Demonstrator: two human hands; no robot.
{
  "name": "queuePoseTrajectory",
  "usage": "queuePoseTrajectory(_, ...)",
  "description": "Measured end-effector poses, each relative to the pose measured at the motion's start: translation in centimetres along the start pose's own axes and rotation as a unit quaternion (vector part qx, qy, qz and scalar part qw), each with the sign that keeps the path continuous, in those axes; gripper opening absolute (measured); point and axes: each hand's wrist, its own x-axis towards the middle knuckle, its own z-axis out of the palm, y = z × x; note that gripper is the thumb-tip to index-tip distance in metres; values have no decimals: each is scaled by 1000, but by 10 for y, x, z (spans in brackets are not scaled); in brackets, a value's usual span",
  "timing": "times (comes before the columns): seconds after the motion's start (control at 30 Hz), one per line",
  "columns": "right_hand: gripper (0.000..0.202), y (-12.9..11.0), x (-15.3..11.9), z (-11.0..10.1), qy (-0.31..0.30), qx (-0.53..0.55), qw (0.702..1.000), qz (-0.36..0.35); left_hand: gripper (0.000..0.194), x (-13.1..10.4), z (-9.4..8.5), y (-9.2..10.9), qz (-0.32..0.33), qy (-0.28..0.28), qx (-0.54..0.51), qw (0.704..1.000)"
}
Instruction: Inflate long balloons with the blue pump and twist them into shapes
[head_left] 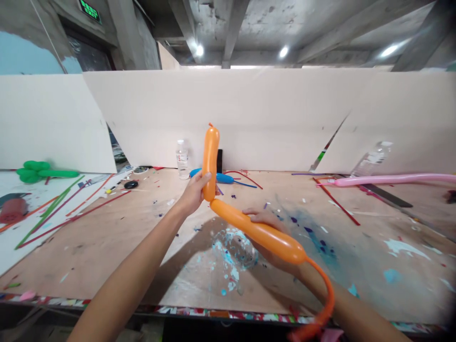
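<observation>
A long orange modelling balloon (261, 233) is bent at a pinched joint near the middle of the view. One segment stands upright with the knot at its top; the other slopes down to the right and ends in a thin uninflated tail. My left hand (195, 194) is closed around the lower part of the upright segment. Under and behind the sloping segment lies my right hand (267, 221), its fingers curled around the balloon and partly hidden by it. Both hands are above the wooden table (107, 247).
Behind the balloon lies a blue balloon (225, 178) beside a plastic bottle (182, 159). A green balloon shape (33, 172) is at far left, a pink balloon (395, 179) and another bottle (374, 159) at right. White boards (228, 109) line the table's back.
</observation>
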Motion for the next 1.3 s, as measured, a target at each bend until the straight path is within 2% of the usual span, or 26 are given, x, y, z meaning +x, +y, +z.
queuePoseTrajectory(0.03,38,-3,-1,1,-27,-6,1000,-15,38,-5,-1,1,5,-9,29,1000)
queuePoseTrajectory(0.13,40,-22,-5,5,-176,-68,978,-89,39,-21,-1,-3,12,-3,125,992)
queuePoseTrajectory(0.2,34,-42,-10,12,-259,-145,945,-140,39,-35,2,-9,6,9,202,979)
queuePoseTrajectory(0.3,27,-67,-23,33,-328,-227,890,-222,40,-56,10,-22,-5,29,253,967)
queuePoseTrajectory(0.37,28,-75,-35,51,-338,-251,878,-228,38,-67,16,-28,-2,68,234,970)
queuePoseTrajectory(0.43,31,-75,-47,68,-304,-254,886,-242,37,-74,21,-30,-10,104,199,974)
queuePoseTrajectory(0.5,32,-74,-53,78,-277,-260,893,-242,41,-78,25,-28,-45,115,168,978)
queuePoseTrajectory(0.57,36,-75,-50,80,-288,-265,893,-221,47,-81,27,-23,-92,101,153,979)
queuePoseTrajectory(0.67,50,-84,-28,73,-350,-254,887,-164,50,-83,28,-12,-133,55,185,972)
queuePoseTrajectory(0.73,56,-92,-10,70,-387,-247,879,-128,44,-79,27,-5,-116,19,239,964)
queuePoseTrajectory(0.8,57,-96,9,66,-392,-243,878,-127,38,-69,23,5,-54,-9,303,951)
queuePoseTrajectory(0.87,52,-94,28,59,-354,-238,891,-156,34,-55,17,18,37,-23,369,928)
queuePoseTrajectory(0.9,49,-90,38,53,-311,-238,903,-176,31,-47,14,25,80,-33,400,912)
queuePoseTrajectory(0.97,44,-78,63,34,-176,-271,927,-190,26,-34,6,41,141,-73,450,879)
queuePoseTrajectory(1.0,46,-70,76,23,-126,-305,930,-161,26,-28,3,48,162,-93,473,861)
queuePoseTrajectory(1.03,51,-61,89,11,-104,-345,926,-113,26,-25,0,55,176,-109,497,843)
queuePoseTrajectory(1.07,55,-52,101,0,-106,-371,919,-75,27,-22,-2,60,185,-121,520,825)
queuePoseTrajectory(1.17,39,-26,125,-20,-250,-373,893,38,32,-15,-4,67,177,-147,599,767)
queuePoseTrajectory(1.23,33,-14,131,-20,-263,-393,879,55,38,-9,-3,63,146,-178,660,715)
queuePoseTrajectory(1.3,34,-5,131,-14,-237,-431,870,38,45,-2,-4,53,107,-211,716,657)
